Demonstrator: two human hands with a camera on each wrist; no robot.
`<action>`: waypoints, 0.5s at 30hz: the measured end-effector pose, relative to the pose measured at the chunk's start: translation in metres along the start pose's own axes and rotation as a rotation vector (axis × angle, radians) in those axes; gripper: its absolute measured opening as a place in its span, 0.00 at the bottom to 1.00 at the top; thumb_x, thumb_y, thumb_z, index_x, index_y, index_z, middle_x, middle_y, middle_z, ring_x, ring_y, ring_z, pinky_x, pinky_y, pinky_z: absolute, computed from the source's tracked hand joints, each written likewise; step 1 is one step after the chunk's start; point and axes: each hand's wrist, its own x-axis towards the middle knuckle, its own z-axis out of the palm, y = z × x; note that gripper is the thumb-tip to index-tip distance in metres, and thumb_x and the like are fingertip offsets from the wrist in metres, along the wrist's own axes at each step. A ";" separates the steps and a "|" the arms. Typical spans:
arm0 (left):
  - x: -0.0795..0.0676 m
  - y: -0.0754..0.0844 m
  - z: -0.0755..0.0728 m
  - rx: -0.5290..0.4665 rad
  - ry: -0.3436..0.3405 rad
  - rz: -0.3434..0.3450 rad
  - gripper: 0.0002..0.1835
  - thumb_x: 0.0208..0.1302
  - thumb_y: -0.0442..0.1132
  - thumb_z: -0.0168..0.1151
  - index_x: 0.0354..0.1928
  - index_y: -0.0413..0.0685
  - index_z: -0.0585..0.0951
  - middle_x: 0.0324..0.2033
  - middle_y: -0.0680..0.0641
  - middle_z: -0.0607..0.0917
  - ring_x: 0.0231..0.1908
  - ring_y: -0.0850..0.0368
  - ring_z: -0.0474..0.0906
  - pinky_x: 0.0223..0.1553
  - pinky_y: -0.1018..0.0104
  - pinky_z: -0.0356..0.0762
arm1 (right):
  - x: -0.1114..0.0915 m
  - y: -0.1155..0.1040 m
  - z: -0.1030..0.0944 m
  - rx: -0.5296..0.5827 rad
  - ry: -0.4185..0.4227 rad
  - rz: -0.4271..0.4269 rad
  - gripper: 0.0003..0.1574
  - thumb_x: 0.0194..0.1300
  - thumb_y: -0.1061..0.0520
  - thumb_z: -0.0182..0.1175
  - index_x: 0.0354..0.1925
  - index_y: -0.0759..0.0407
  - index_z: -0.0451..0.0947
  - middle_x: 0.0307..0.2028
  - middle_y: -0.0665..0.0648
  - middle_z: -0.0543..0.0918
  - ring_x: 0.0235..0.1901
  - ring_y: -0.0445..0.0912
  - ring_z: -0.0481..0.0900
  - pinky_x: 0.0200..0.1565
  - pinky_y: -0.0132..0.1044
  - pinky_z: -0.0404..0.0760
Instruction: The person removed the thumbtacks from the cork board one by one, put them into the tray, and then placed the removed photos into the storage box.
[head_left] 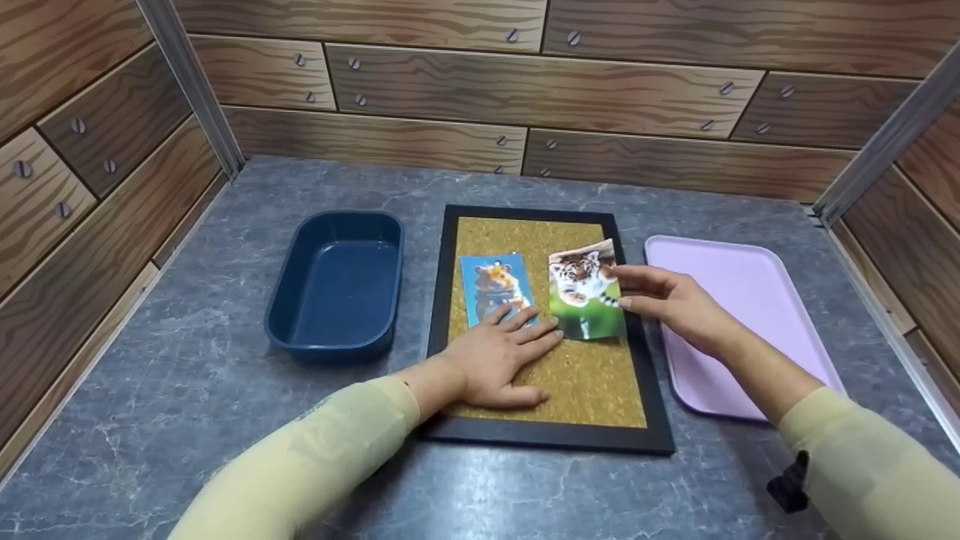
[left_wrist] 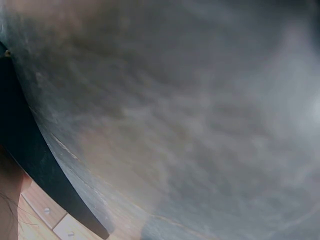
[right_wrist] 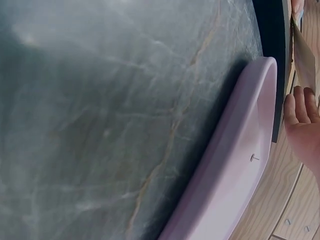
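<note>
A black-framed cork board (head_left: 592,386) lies on the table. On its left half is a picture card of a hamster (head_left: 495,279), with a small pin-like spot near its top edge. My left hand (head_left: 502,360) lies flat with spread fingers, fingertips over the card's lower part and palm on the cork. To the right, my right hand (head_left: 675,304) pinches the right edge of a tiger picture card (head_left: 581,300) between thumb and fingers. That card tilts up from the board; the right wrist view shows its pale back (right_wrist: 304,57) beside the fingers.
A deep blue tray (head_left: 337,349) stands left of the board. Right of it is a shallow lilac tray (head_left: 750,315), partly under my right forearm; a small pin (right_wrist: 253,157) lies in it. Wood-patterned walls (head_left: 525,82) enclose the grey marbled table (head_left: 187,420).
</note>
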 end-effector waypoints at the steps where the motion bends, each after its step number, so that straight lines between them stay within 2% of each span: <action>1: 0.000 0.000 0.000 -0.001 0.000 -0.001 0.49 0.76 0.76 0.36 0.87 0.55 0.48 0.85 0.51 0.48 0.84 0.46 0.39 0.81 0.44 0.36 | -0.001 -0.001 0.001 -0.004 -0.005 0.001 0.33 0.75 0.60 0.66 0.74 0.66 0.73 0.70 0.66 0.78 0.61 0.42 0.82 0.58 0.30 0.81; 6: 0.000 0.000 0.000 0.005 0.001 -0.002 0.49 0.76 0.76 0.36 0.87 0.55 0.48 0.85 0.51 0.48 0.84 0.46 0.38 0.81 0.44 0.35 | -0.007 -0.002 0.003 -0.026 -0.006 0.030 0.34 0.74 0.58 0.68 0.73 0.65 0.74 0.69 0.65 0.78 0.60 0.41 0.82 0.57 0.29 0.80; 15: 0.001 0.000 0.000 0.006 0.004 0.000 0.49 0.76 0.76 0.37 0.87 0.55 0.48 0.85 0.50 0.48 0.84 0.46 0.39 0.81 0.43 0.37 | -0.016 -0.001 0.006 0.020 -0.007 0.063 0.36 0.73 0.60 0.69 0.73 0.70 0.72 0.69 0.69 0.77 0.56 0.38 0.83 0.55 0.29 0.82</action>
